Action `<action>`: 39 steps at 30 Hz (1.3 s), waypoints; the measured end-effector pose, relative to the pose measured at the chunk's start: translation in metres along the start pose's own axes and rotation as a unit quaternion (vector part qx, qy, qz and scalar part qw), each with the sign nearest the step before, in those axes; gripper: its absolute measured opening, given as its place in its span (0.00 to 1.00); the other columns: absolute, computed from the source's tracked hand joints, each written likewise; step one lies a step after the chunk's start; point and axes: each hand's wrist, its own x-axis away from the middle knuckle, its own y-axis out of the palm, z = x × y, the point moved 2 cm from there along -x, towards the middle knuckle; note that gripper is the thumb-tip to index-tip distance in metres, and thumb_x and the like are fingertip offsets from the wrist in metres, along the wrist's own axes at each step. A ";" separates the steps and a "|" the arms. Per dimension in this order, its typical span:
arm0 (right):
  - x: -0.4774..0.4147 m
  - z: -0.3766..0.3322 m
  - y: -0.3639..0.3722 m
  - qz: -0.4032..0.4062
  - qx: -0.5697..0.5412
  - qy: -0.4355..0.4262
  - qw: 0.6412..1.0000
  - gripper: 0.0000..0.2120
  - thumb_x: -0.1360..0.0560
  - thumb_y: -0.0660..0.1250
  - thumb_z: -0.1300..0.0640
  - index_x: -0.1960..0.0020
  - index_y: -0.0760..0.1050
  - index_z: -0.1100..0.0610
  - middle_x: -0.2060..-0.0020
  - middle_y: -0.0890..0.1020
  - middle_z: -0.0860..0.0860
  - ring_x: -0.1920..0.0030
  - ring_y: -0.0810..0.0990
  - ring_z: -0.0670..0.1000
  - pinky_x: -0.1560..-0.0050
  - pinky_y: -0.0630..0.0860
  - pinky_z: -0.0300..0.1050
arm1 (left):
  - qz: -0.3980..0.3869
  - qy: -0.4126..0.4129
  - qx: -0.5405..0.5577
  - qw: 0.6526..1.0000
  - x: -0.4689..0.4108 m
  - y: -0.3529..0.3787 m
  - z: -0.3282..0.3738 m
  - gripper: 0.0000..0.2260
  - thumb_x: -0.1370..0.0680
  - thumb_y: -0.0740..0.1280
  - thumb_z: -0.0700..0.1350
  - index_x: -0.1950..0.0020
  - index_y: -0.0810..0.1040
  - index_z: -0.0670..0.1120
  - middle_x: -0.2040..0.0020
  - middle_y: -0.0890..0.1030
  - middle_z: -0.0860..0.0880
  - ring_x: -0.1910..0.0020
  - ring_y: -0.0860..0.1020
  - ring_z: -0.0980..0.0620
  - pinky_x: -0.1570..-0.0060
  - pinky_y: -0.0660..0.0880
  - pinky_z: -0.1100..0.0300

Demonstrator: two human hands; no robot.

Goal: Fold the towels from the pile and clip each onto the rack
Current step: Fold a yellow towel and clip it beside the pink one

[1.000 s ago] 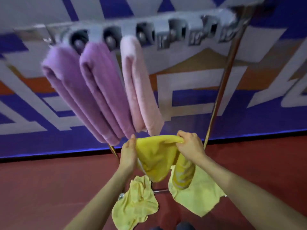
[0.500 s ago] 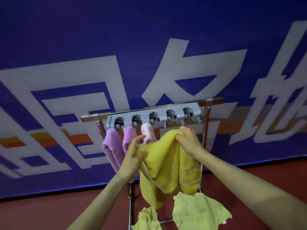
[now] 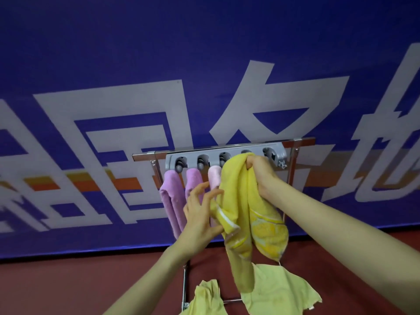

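A grey clip bar [image 3: 236, 149] with several round clips tops a metal rack [image 3: 145, 156]. Two purple towels [image 3: 172, 198] and one pink towel [image 3: 214, 178] hang from its left three clips. My right hand [image 3: 259, 172] grips the bunched top of a yellow towel [image 3: 241, 201] and presses it up against the fourth clip, which the cloth mostly hides. My left hand [image 3: 200, 214] is lower, its thumb and palm against the towel's striped edge and its fingers spread apart.
Pale yellow towels [image 3: 279, 289] lie draped over the rack's lower bar [image 3: 229, 301] at the bottom. The fifth clip [image 3: 269, 153] at the right end holds nothing. Behind stands a blue banner wall [image 3: 204, 64] above a red floor [image 3: 68, 285].
My right hand has lifted the yellow towel's top from below the hanging towels up to the clip bar. My left hand has slid down the towel and loosened, fingers spreading.
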 end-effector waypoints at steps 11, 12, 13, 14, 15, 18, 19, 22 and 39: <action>-0.001 0.024 -0.001 -0.022 0.012 0.081 0.996 0.09 0.31 0.56 0.70 0.64 0.72 0.61 0.67 0.76 0.58 0.65 0.76 0.56 0.58 0.75 0.47 | -0.058 0.021 0.064 0.996 -0.002 -0.015 0.017 0.09 0.27 0.62 0.36 0.58 0.66 0.49 0.64 0.71 0.53 0.63 0.67 0.59 0.60 0.66 0.60; -0.002 0.026 -0.002 -0.027 0.034 0.070 0.997 0.08 0.32 0.58 0.69 0.64 0.72 0.61 0.68 0.75 0.57 0.65 0.76 0.56 0.58 0.75 0.47 | -0.046 0.012 0.077 0.996 -0.005 -0.017 0.022 0.10 0.27 0.63 0.37 0.58 0.65 0.50 0.67 0.70 0.55 0.67 0.67 0.59 0.64 0.65 0.61; -0.001 0.027 -0.002 -0.041 0.056 0.058 0.996 0.07 0.33 0.59 0.68 0.64 0.74 0.60 0.68 0.75 0.57 0.64 0.76 0.56 0.57 0.74 0.48 | -0.037 0.020 0.070 0.997 -0.008 -0.018 0.027 0.09 0.26 0.64 0.39 0.55 0.67 0.51 0.68 0.70 0.55 0.69 0.67 0.59 0.66 0.65 0.61; -0.001 0.029 -0.002 -0.059 0.080 0.043 0.994 0.07 0.33 0.61 0.68 0.62 0.76 0.60 0.67 0.76 0.57 0.62 0.76 0.55 0.57 0.73 0.49 | -0.030 0.037 0.046 0.998 -0.013 -0.018 0.030 0.07 0.26 0.66 0.42 0.52 0.70 0.52 0.69 0.72 0.54 0.70 0.69 0.59 0.66 0.67 0.60; 0.000 0.032 -0.002 -0.080 0.096 0.033 0.992 0.07 0.33 0.62 0.68 0.59 0.78 0.61 0.66 0.77 0.57 0.61 0.76 0.55 0.56 0.73 0.49 | -0.027 0.043 0.020 0.998 -0.017 -0.019 0.033 0.06 0.26 0.66 0.47 0.51 0.73 0.53 0.69 0.75 0.53 0.69 0.72 0.58 0.64 0.70 0.57; 0.006 0.049 -0.006 -0.129 0.110 0.024 0.985 0.05 0.28 0.67 0.67 0.53 0.77 0.61 0.62 0.79 0.58 0.61 0.77 0.54 0.60 0.73 0.46 | -0.009 -0.025 0.021 0.999 -0.032 -0.024 0.045 0.13 0.30 0.61 0.55 0.63 0.78 0.47 0.71 0.78 0.48 0.67 0.75 0.47 0.63 0.73 0.53; 0.008 0.055 -0.009 -0.135 0.115 0.016 0.984 0.05 0.27 0.66 0.66 0.51 0.76 0.60 0.60 0.79 0.58 0.61 0.77 0.54 0.61 0.73 0.45 | -0.003 -0.070 0.046 0.996 -0.037 -0.027 0.050 0.14 0.29 0.61 0.54 0.67 0.76 0.45 0.72 0.76 0.48 0.68 0.74 0.46 0.63 0.72 0.53; 0.014 0.069 -0.020 -0.145 0.135 -0.032 0.980 0.10 0.24 0.63 0.68 0.44 0.73 0.62 0.53 0.79 0.61 0.57 0.77 0.53 0.60 0.75 0.39 | 0.014 -0.211 0.094 0.973 -0.051 -0.032 0.053 0.13 0.23 0.62 0.50 0.67 0.70 0.47 0.66 0.76 0.49 0.62 0.74 0.47 0.54 0.73 0.51; 0.047 0.081 -0.029 -0.136 0.134 -0.093 0.977 0.06 0.28 0.69 0.67 0.51 0.77 0.65 0.56 0.83 0.61 0.56 0.81 0.56 0.54 0.79 0.48 | 0.077 -0.285 0.132 0.946 -0.075 -0.074 0.039 0.13 0.20 0.56 0.53 0.47 0.73 0.45 0.56 0.75 0.50 0.57 0.73 0.51 0.53 0.67 0.53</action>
